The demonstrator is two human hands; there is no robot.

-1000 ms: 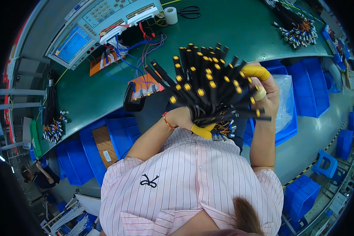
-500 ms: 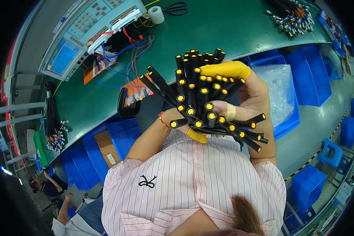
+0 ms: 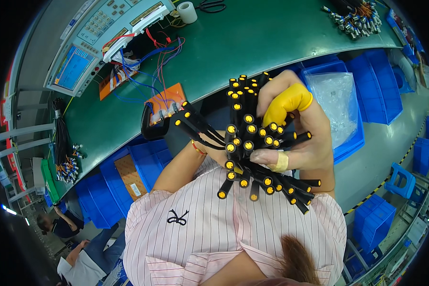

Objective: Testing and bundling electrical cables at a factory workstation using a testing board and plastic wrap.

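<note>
A thick bundle of black cables point(image 3: 238, 107) fans out in front of my chest, its round ends showing yellow faces with small dark holes. My left hand point(image 3: 218, 155) grips the bundle from below and the left, its fingers mostly hidden behind the cables. On the bundle's right side, my right hand point(image 3: 314, 126) closes thumb and curled index finger around several cable ends. That index finger wears a yellow finger cot point(image 3: 295, 101); beige tape point(image 3: 281, 161) wraps the thumb. A few cables stick out to the left above my left wrist.
A green workbench point(image 3: 252, 38) carries a test instrument point(image 3: 76, 66), an orange wired fixture point(image 3: 169, 97), a white roll point(image 3: 187, 13), black scissors point(image 3: 210, 5) and another cable bundle point(image 3: 355, 21). Blue bins point(image 3: 374, 88) stand beside it, one with clear plastic bags point(image 3: 336, 105). People sit at lower left.
The bundle has tilted and come lower, with some cables split off to the left. My right index finger has gone from stretched across the ends to curled, and the thumb has moved down.
</note>
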